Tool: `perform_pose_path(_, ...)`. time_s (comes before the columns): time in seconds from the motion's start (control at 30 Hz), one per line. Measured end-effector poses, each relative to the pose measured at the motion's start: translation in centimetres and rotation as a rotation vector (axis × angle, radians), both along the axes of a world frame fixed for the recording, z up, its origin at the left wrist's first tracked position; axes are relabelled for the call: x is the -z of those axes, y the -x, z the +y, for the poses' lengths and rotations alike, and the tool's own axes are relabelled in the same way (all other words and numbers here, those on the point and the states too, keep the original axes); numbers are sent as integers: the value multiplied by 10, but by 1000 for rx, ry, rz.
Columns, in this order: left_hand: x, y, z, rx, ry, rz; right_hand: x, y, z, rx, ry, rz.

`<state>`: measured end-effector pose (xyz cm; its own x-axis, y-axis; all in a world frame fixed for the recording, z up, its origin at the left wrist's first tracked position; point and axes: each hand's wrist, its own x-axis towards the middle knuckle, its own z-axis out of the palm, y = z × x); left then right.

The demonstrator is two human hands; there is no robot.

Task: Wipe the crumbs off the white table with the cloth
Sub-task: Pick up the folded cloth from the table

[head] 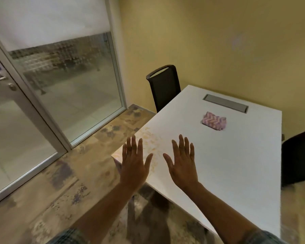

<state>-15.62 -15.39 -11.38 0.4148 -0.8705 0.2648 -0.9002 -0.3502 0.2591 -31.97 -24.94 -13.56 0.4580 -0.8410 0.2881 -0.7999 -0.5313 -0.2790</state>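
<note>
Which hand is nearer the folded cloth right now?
Right. The right hand is below-left of the cloth; the left hand is farther left, over the crumbs.

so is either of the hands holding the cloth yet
No, the left hand and right hand are both open and empty, while the cloth lies farther off on the white table.

Folded pink zigzag cloth (214, 122) lies on white table (236, 155); crumbs (151, 140), seemingly yellowish, near corner.

Yellow walls (218, 41) face me. A black chair (164, 87) stands near them. Left, a glass door (12, 120) meets mottled floor (63, 182).
</note>
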Motion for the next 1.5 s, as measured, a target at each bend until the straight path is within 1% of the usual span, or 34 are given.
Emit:
perform_pose_path(0.2,12,37,-46,60,67,22,24,49,-42,50,-13,2)
perform_pose_path(0.3,21,50,-67,80,57,19,33,69,-58,76,-4,36)
perform_pose_path(0.43,31,61,-94,146,59,11,39,83,-75,119,-22,23)
perform_pose_path(0.67,45,50,-154,274,42,7,50,80,-104,223,-59,0)
perform_pose_path(0.83,54,25,-194,375,26,45,57,60,-124,333,-66,-38)
perform_pose_path(1.07,71,-8,-246,529,-7,26,59,40,-155,498,-67,-27)
perform_pose_path(1.3,86,9,-300,597,-59,73,60,53,-197,570,-55,-43)
perform_pose_path(1.5,89,44,-342,564,-71,102,71,80,-243,560,-82,-68)
